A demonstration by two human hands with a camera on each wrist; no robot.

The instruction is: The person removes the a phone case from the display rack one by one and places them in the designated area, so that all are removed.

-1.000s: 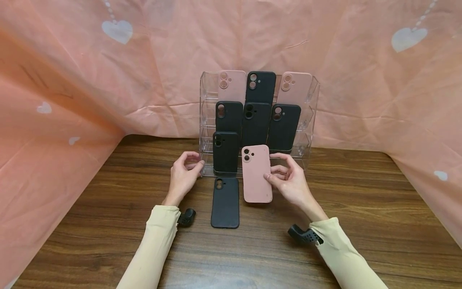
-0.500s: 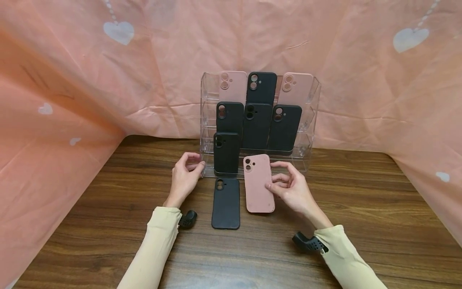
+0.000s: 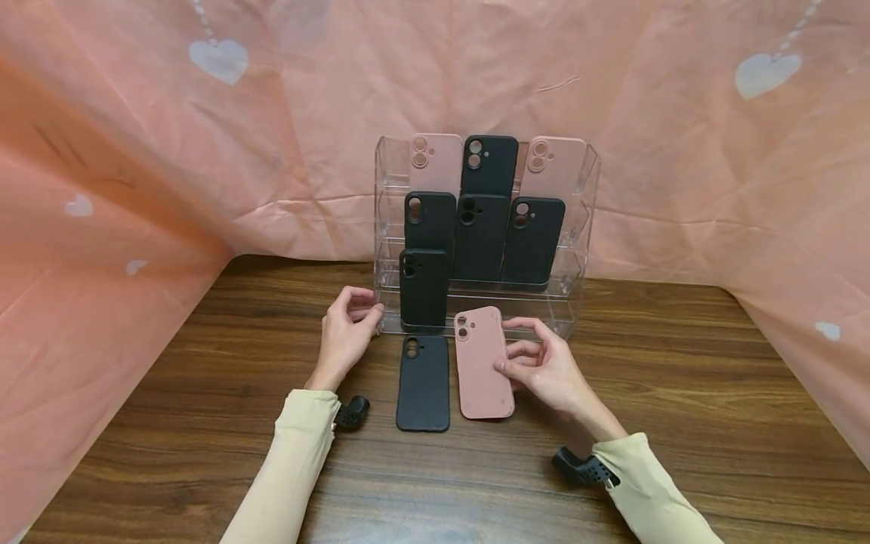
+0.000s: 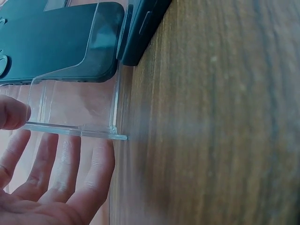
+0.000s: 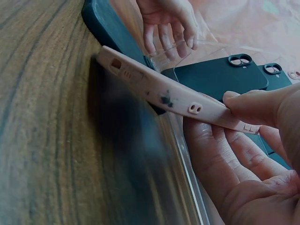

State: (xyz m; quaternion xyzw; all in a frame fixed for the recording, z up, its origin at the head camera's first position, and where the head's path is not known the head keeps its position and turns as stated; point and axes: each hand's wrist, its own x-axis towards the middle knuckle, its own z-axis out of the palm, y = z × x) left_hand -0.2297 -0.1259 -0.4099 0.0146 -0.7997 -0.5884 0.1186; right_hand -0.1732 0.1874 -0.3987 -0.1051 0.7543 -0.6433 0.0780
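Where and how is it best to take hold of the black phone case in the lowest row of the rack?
Probably by both long edges, about halfway up, coming from the front, then lifting upward: the black phone case stands with its lower end in the clear rack, its back faces forward, and no other case stands beside it in that row.

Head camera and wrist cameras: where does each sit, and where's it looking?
Head: worn on the head, looking forward and down at the clear rack; left hand, right hand and sleeves show.
Left wrist: on that wrist, facing the clear rack's side and wooden tabletop; the left hand shows.
Right wrist: on that wrist, facing the held pink phone case; both hands show.
Head and right wrist share that case and both hands.
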